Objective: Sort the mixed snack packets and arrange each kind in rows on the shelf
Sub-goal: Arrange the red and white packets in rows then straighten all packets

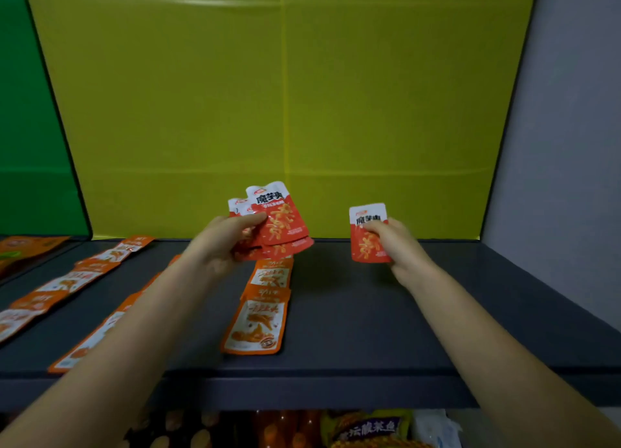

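Fan of red packets (282, 222) gripped by left hand (221, 242); 1 red packet (368, 236) pinched by right hand (400, 246), above shelf (369, 313).

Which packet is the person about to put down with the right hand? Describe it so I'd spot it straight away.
Look at the dark shelf before the yellow back wall. Over its bare right side, the right hand holds one red packet with a white top. The left hand holds several alike; the shelved ones are orange.

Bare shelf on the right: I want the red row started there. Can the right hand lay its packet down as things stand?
Probably yes. The right hand holds one red packet over bare shelf; nothing lies beneath it.
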